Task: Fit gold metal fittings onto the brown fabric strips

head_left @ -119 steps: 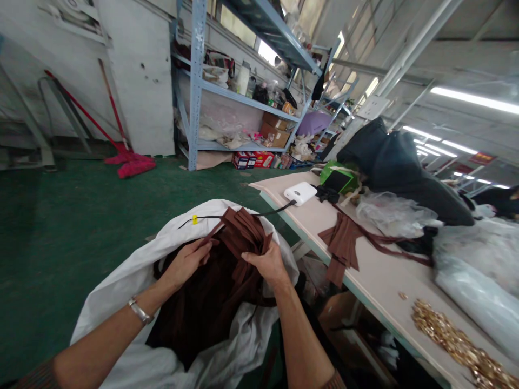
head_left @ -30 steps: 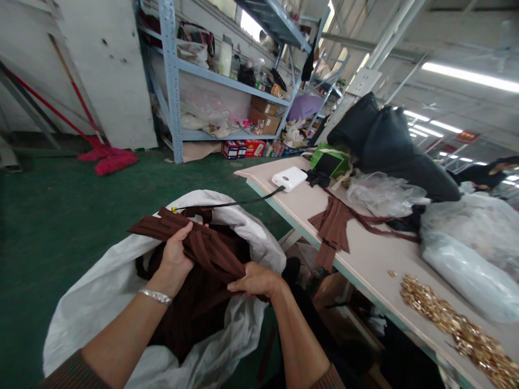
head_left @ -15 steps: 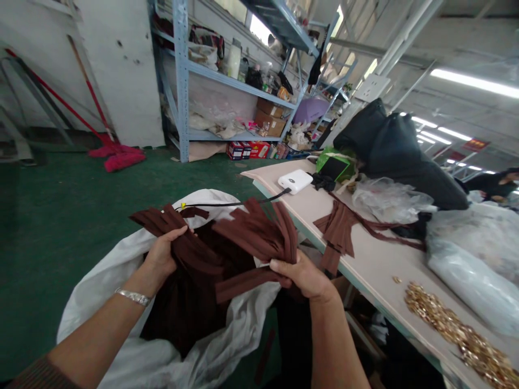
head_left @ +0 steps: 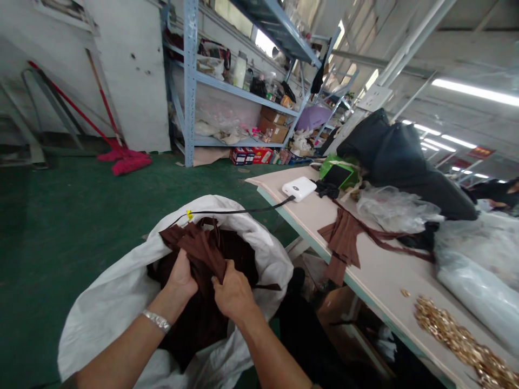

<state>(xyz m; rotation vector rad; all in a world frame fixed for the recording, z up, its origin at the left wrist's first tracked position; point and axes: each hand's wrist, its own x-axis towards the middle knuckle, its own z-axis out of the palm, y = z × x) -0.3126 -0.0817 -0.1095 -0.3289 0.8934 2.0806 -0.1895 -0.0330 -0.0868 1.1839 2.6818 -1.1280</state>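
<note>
A bunch of brown fabric strips [head_left: 200, 244] is held between my two hands over the mouth of a white sack [head_left: 106, 308]. My left hand [head_left: 181, 279] closes round the left side of the bunch, with a silver bracelet [head_left: 157, 321] on that wrist. My right hand [head_left: 234, 292] pinches the bunch's lower right end, close beside the left. More dark brown strips [head_left: 239, 254] fill the sack beneath, and one strip end pokes over its right rim. My fingers and the strips partly hide each other.
On the table [head_left: 377, 270] to the right lie another strip bundle [head_left: 343, 240], a white power bank [head_left: 299, 188] with a black cable [head_left: 243, 210], gold metal pieces [head_left: 450, 329] and plastic bags [head_left: 478, 275]. Shelving [head_left: 190, 86] and pink mops [head_left: 130, 162] stand behind.
My right hand has moved left and down, bringing its strips against those in my left hand. The separate fanned bunches are now one bundle over the sack.
</note>
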